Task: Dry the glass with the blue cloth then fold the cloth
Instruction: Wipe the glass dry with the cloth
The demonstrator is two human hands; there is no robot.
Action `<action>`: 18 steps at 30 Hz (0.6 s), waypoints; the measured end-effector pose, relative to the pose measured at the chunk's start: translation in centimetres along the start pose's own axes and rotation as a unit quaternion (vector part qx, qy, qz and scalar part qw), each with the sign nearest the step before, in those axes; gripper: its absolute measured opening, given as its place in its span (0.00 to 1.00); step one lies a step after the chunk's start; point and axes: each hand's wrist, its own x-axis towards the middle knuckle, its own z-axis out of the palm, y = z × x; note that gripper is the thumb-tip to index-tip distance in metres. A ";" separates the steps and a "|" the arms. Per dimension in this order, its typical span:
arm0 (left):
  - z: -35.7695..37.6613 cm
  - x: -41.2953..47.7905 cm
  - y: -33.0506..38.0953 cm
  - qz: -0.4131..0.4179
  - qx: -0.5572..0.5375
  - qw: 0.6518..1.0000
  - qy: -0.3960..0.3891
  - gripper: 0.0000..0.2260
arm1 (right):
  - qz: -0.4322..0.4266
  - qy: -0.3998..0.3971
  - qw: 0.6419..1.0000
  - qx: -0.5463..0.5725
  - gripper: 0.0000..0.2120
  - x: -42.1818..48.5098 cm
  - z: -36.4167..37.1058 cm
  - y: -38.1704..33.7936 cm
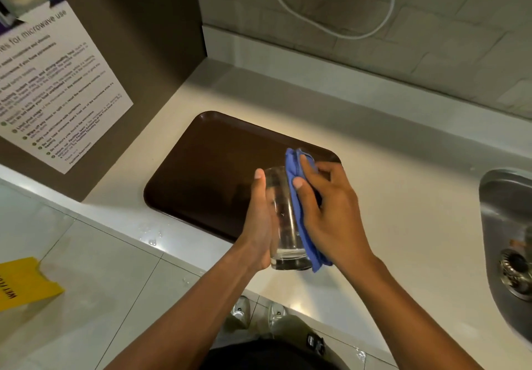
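Observation:
A clear drinking glass (283, 220) is held in the air above the counter's front edge, its thick base toward me and its mouth pointing away. My left hand (259, 220) grips its left side. My right hand (325, 211) presses the blue cloth (298, 214) flat against the glass's right side. The cloth runs along the whole length of the glass, bunched above its rim and hanging below its base.
A dark brown tray (201, 174) lies on the white counter (403, 197) just beyond my hands. A steel sink (506, 225) is at the right edge. Water drops (152, 240) sit near the counter's front. A yellow wet-floor sign (26, 283) stands on the tiled floor at left.

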 end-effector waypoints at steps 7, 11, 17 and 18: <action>-1.8 0.9 1.0 -0.011 0.018 1.000 0.012 0.37 | 0.005 -0.048 0.998 0.046 0.19 -3.1 0.0 1.0; -1.1 1.3 0.0 0.006 0.065 0.997 0.031 0.31 | 0.001 0.003 1.000 0.017 0.19 -0.2 0.2 0.2; -2.1 2.1 0.6 -0.008 0.015 1.000 0.015 0.33 | -0.025 -0.033 0.996 0.078 0.19 -2.7 1.1 -0.3; -2.1 1.8 0.5 -0.008 0.014 1.000 0.019 0.34 | -0.003 -0.034 0.995 0.088 0.19 -2.1 1.0 -0.1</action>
